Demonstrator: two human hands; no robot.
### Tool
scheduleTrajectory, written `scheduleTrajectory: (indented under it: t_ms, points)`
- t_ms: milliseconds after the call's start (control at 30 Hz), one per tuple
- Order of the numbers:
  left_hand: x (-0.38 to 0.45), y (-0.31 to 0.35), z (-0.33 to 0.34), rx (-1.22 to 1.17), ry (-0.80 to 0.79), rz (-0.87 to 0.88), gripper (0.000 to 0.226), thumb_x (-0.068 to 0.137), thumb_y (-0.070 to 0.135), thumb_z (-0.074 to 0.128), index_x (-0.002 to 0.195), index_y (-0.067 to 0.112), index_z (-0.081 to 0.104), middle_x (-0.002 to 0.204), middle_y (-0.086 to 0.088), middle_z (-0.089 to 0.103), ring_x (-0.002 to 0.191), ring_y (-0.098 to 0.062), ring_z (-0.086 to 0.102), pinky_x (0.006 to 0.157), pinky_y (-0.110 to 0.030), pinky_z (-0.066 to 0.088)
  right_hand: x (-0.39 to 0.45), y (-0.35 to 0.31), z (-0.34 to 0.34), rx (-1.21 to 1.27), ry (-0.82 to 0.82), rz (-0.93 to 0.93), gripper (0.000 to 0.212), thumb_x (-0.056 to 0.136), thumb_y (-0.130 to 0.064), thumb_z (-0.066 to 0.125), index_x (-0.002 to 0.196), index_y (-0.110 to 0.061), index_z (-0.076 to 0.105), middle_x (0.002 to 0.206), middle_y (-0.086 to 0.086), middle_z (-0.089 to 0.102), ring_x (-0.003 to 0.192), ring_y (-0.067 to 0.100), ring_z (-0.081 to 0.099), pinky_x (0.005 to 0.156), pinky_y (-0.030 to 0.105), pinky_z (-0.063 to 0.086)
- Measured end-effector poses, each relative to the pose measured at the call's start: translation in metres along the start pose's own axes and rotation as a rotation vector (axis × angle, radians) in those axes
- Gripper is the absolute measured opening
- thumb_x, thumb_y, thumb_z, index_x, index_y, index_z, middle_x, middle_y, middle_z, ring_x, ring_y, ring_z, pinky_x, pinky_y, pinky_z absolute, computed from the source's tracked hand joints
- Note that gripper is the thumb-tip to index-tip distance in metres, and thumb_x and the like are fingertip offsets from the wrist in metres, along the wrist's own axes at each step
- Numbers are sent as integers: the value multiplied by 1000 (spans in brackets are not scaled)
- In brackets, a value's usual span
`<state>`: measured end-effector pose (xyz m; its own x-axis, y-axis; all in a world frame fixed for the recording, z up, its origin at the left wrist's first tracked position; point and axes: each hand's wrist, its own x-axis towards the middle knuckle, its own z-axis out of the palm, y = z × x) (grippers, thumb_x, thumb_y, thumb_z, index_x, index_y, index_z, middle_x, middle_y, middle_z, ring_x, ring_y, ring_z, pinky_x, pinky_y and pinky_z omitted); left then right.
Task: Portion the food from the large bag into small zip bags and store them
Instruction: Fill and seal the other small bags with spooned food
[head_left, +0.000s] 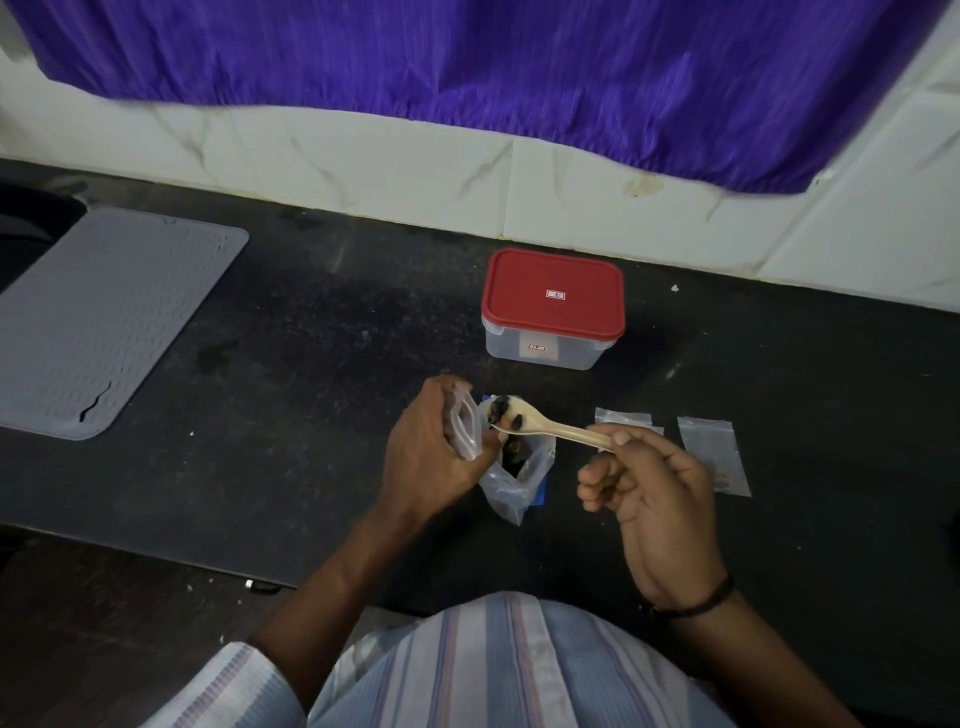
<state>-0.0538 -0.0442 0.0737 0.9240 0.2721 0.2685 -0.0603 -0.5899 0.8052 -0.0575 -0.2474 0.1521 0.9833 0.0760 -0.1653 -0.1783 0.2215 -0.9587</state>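
Observation:
My left hand (423, 447) grips a small clear zip bag (464, 426), its mouth held open toward the right. My right hand (652, 488) pinches the handle of a pale wooden spoon (550, 427). The spoon's bowl carries dark food pieces and hovers just right of the zip bag's mouth. Below the spoon stands the large clear bag (514, 478) with dark food inside, open at the top. Two small zip bags lie flat on the black counter: one (621, 418) partly behind my right hand, and one (717, 457) farther right that shows some dark bits near its bottom.
A clear plastic box with a red lid (553, 306) stands shut behind the bags. A grey ribbed mat (104, 317) lies at the left on the black counter (311, 415). White tiled wall and a purple curtain rise behind; the counter's front edge runs near my body.

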Motion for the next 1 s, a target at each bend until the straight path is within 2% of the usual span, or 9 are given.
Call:
scheduleTrajectory:
  t_ms: [167, 300, 400, 467, 567, 700, 833, 900, 1000]
  points:
    - [1, 9, 2, 49, 15, 113, 58, 77, 25, 82, 98, 49, 35, 89, 7, 60, 77, -9, 59, 66, -17, 43, 0, 0, 9, -127, -59, -43, 25, 97, -4, 46, 93, -9, 70, 64, 16, 67, 56, 23, 63, 51, 30, 53]
    - [1, 7, 1, 103, -25, 110, 44, 74, 32, 76, 103, 37, 43, 90, 12, 58, 78, -5, 56, 67, -17, 42, 0, 2, 8, -425, -134, -169, 23, 97, -7, 49, 94, -18, 69, 67, 8, 70, 59, 15, 66, 55, 23, 54]
    - [-3, 4, 3, 132, -55, 128, 44, 73, 34, 74, 110, 22, 52, 95, 8, 62, 82, -8, 58, 69, -26, 49, 0, -3, 10, -888, -277, -445, 23, 96, -23, 48, 106, -21, 69, 71, -5, 70, 65, 3, 66, 60, 16, 53]
    - [-4, 6, 5, 141, -56, 124, 45, 74, 40, 70, 110, 19, 54, 95, 8, 63, 83, -9, 59, 70, -27, 49, 1, -3, 14, -1140, -389, -700, 28, 92, -23, 48, 106, -14, 71, 75, -3, 71, 65, 6, 66, 59, 21, 56]
    - [-2, 9, 5, 75, -55, 77, 49, 71, 52, 63, 108, 21, 53, 90, 13, 60, 80, -5, 58, 69, -19, 44, 3, -2, 17, -1307, -435, -962, 29, 84, -14, 50, 102, -8, 73, 76, 1, 70, 65, 12, 63, 56, 22, 53]
    - [-1, 7, 3, 1, -31, 31, 44, 70, 53, 68, 102, 33, 45, 86, 14, 59, 76, -1, 58, 65, -13, 41, 7, -3, 8, -1372, -455, -1089, 36, 100, -12, 36, 115, -11, 69, 88, 3, 71, 75, 16, 60, 62, 27, 53]
    - [-1, 1, 2, -72, 3, -38, 49, 67, 52, 74, 101, 36, 43, 89, 12, 59, 79, -4, 60, 67, -20, 46, 6, 5, -8, -1228, -340, -1112, 25, 102, -15, 43, 118, -11, 61, 85, 5, 70, 71, 16, 61, 62, 31, 52]
    - [-2, -1, 1, -102, 30, -52, 56, 64, 55, 78, 102, 38, 40, 92, 8, 56, 81, -5, 59, 68, -19, 47, 7, 10, -15, -1107, -240, -977, 24, 98, -16, 47, 115, -10, 63, 80, 3, 68, 69, 13, 59, 63, 30, 49]
    - [-4, -3, -2, -155, 51, -44, 59, 65, 66, 69, 105, 34, 39, 95, 5, 54, 83, -5, 56, 68, -14, 45, 14, 26, -23, -1195, -204, -815, 29, 96, -23, 45, 108, -10, 68, 79, -1, 66, 70, 9, 58, 60, 26, 51]
